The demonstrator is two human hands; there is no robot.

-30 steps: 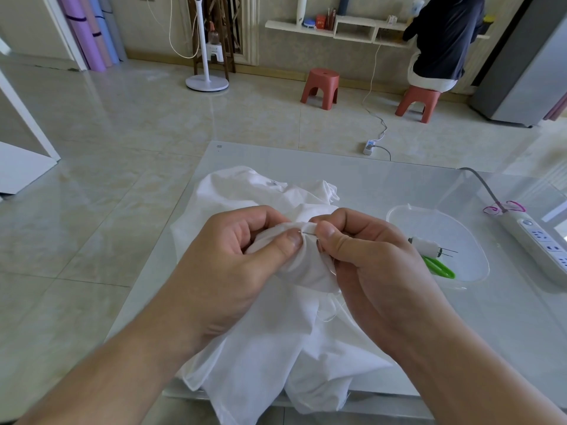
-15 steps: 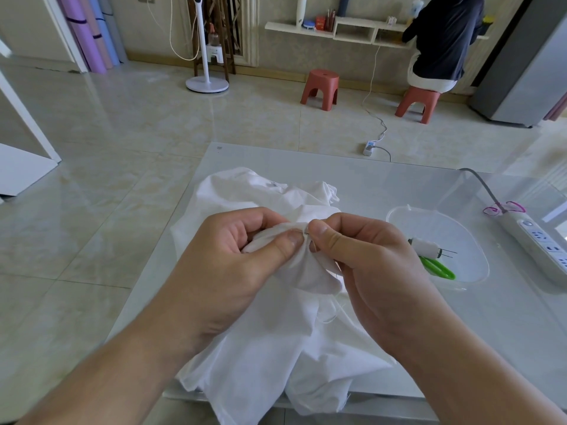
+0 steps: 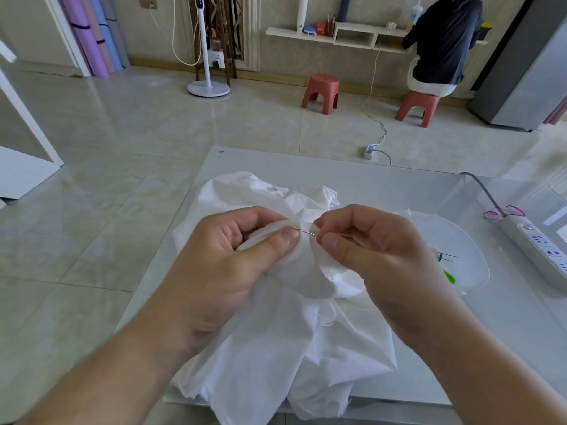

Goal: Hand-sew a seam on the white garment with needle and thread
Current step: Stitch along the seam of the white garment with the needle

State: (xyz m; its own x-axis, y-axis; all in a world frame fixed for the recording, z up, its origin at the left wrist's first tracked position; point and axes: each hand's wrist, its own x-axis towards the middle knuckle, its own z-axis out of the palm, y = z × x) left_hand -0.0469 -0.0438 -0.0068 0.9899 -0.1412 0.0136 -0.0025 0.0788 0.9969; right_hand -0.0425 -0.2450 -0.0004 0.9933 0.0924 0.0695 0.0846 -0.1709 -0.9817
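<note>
I see left hand bunching fold of white garment, thumb pressed flat on cloth, other fingers curled round fold behind it. Right hand just beside, thumb and forefinger pinched tight on needle; needle lies nearly level, tip in fold at left thumbnail. Thin thread loops below right hand. Garment heaped on glass table, hem over near edge. Clear dish right of garment; power strip beyond dish.

white garment, red stools, green scissors
</note>
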